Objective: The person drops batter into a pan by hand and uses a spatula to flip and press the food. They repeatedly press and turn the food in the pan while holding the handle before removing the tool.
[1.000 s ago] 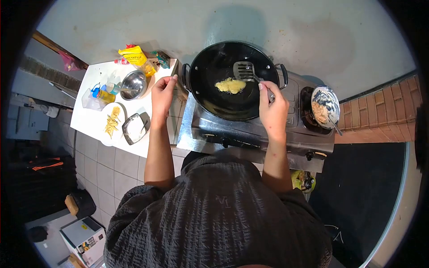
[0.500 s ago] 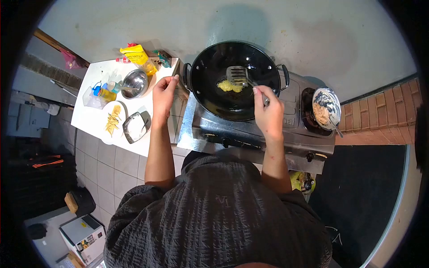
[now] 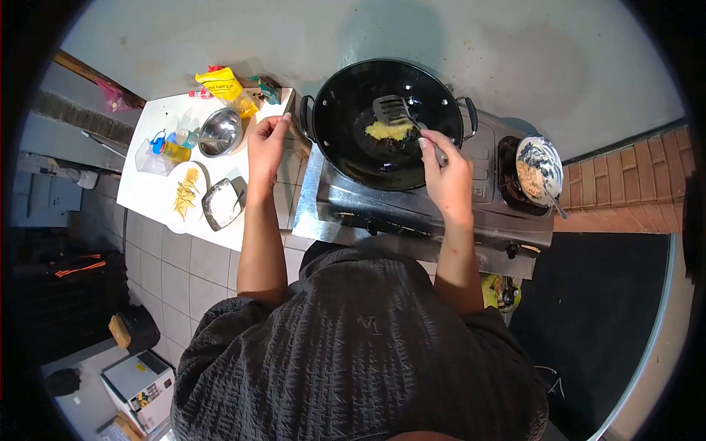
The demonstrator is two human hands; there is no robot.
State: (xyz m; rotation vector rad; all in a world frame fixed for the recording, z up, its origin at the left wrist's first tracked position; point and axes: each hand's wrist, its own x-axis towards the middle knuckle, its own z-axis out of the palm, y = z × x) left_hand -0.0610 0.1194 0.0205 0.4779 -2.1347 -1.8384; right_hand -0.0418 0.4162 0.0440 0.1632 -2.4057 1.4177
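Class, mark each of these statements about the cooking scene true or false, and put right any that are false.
1. The right hand holds a slotted spatula over the wok. True.
2. The yellow food lies in the steel bowl. False: it lies in the wok, just under the spatula's blade.
3. The left hand grips the spatula too. False: it is beside the wok's left handle, at the edge of the white counter.
4. A patterned bowl of food sits on the stove's right burner. True.
5. The plate of yellow strips is on the counter left of the stove. True.
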